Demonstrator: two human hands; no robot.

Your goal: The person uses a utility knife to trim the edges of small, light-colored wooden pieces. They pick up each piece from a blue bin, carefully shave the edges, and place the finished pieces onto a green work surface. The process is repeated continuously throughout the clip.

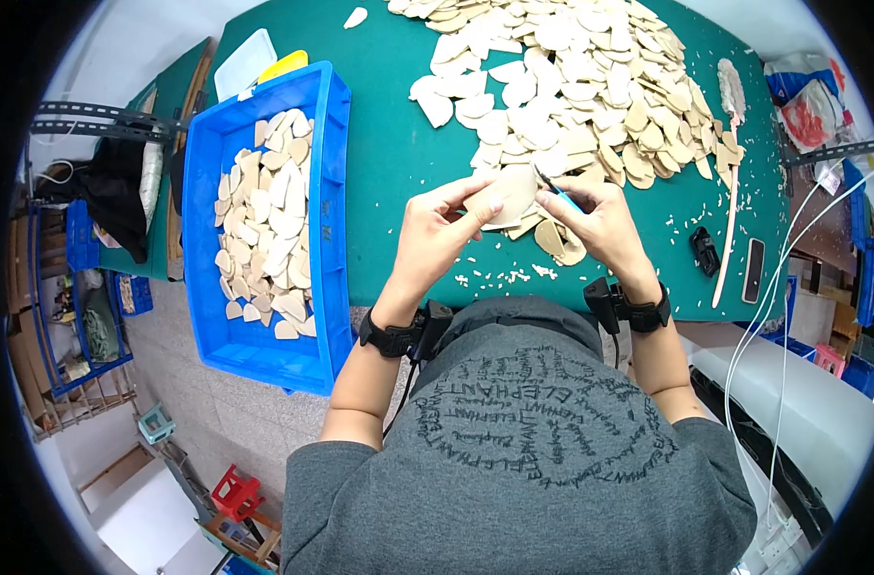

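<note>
My left hand (440, 222) is closed on a beige, rounded foam-like pad (507, 195), thumb on top. My right hand (598, 218) grips a small blue-handled tool with a dark narrow tip (544, 178); whether it is scissors or a knife I cannot tell. The tip is at the pad's right edge. Just beyond both hands lies a large heap of similar beige pads (590, 91). Below the hands, small pale trimmings (499, 273) are scattered on the green table (389, 125).
A blue crate (336, 220) with many pads stands at my left, white and yellow trays (248, 62) behind it. Toward the right lie a long-handled brush (732, 192), a black clip-like object (703, 251) and a phone (753, 270). White cables (777, 259) hang at the right edge.
</note>
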